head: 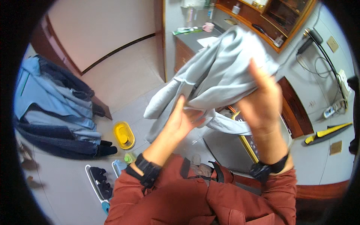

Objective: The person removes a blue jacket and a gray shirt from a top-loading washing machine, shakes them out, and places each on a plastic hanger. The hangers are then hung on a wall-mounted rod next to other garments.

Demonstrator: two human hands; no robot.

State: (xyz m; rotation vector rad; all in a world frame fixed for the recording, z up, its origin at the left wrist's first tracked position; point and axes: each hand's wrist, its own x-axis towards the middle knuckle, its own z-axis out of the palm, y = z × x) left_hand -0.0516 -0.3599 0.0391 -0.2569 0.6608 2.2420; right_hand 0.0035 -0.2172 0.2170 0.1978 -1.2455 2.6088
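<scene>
A light grey-blue long-sleeved garment (225, 70) is bunched up in the air before me, its lower parts hanging loose. My left hand (184, 119) holds its lower edge, with the thumb on the near side and the fingers partly hidden by cloth. At the garment's right side is my right hand (261, 98), blurred, its thumb raised against the fabric and its other fingers hidden behind it. One narrow part of the cloth hangs between my hands, over a machine with a yellow-edged panel (247, 146).
Blue and dark clothes (56, 112) hang at the left. A yellow plastic washboard basin (124, 135) is beyond my left forearm. A counter (194, 39) holds a pink mug (208, 27). Cables (327, 60) run down the right wall, near a wooden cabinet (281, 17).
</scene>
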